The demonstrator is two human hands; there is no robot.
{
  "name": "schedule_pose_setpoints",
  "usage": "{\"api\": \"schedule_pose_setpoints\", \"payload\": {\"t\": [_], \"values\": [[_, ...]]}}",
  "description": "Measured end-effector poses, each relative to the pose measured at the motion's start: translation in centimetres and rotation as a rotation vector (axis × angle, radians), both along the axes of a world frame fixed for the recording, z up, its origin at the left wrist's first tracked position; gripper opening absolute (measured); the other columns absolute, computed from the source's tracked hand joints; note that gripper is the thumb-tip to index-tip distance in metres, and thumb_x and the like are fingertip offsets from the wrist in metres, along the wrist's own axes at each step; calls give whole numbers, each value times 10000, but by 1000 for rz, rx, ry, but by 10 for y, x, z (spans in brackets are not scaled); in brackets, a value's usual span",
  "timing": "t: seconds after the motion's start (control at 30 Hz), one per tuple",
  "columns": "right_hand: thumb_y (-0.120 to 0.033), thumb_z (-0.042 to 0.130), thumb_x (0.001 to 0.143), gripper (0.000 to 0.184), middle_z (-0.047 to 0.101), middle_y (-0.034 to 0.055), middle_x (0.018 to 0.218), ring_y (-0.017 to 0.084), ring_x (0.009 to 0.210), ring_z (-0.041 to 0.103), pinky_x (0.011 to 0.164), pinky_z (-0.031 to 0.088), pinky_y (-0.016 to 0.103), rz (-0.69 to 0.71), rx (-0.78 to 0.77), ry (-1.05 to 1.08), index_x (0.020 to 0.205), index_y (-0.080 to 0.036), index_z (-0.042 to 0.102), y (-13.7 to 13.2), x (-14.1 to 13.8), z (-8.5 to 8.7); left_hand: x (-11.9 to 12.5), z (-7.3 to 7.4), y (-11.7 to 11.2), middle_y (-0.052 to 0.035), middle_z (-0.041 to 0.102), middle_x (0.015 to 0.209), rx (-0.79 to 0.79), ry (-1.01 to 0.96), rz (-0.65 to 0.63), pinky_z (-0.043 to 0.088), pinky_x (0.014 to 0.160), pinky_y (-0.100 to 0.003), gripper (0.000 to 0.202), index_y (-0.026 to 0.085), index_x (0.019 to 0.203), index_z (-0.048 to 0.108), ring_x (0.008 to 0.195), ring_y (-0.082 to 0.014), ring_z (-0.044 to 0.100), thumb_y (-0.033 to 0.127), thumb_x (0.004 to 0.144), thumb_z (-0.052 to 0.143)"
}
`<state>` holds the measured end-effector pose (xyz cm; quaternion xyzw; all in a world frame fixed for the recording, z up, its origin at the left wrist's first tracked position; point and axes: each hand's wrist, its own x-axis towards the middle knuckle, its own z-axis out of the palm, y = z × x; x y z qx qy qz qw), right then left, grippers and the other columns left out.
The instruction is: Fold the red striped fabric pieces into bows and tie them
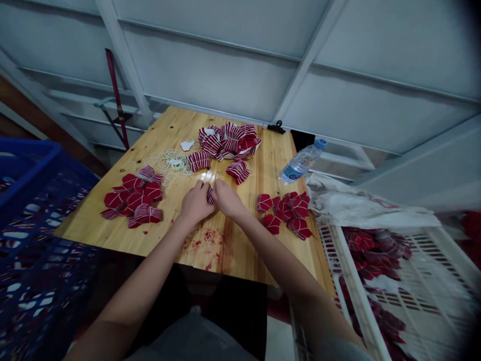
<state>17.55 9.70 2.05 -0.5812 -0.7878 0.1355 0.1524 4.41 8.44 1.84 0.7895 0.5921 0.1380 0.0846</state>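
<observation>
Perhaps knitted, striped piece in hands, grained tabletop

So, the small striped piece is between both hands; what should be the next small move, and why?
Perhaps turn the striped piece slightly between the left hand and the right hand, to check it. The hands hide most of it, so I cannot tell whether a band goes round it, and loose pale bands lie on the table, beyond the left hand.

Striped cloth mostly hidden by hands.
</observation>
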Motion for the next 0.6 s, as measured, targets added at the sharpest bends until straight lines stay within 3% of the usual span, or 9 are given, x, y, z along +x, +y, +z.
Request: {"api": "schedule_pose_setpoints", "payload": {"t": [0.23,0.4,0.6], "values": [[-151,367,940,167,666,135,890,221,793,619,694,438,309,-37,12,110,1016,-131,515,15,-8,-10,-14,-14,16,-98,586,983,114,-171,-92,465,777,-398,291,198,931,544,911,-296,584,363,713,642],[-143,398,941,150,675,90,917,186,815,611,732,434,275,138,34,127,965,-164,544,13,-2,-10,-25,-28,27,-45,570,921,81,-423,-137,475,802,-363,203,203,877,579,897,-241,575,240,681,617],[-82,457,843,344,669,118,1075,234,906,614,762,446,319,332,115,-9,1168,-178,509,6,5,0,-32,-30,37,-39,589,953,17,-527,-250,484,854,-373,272,188,907,644,925,-235,575,184,637,616]]}}
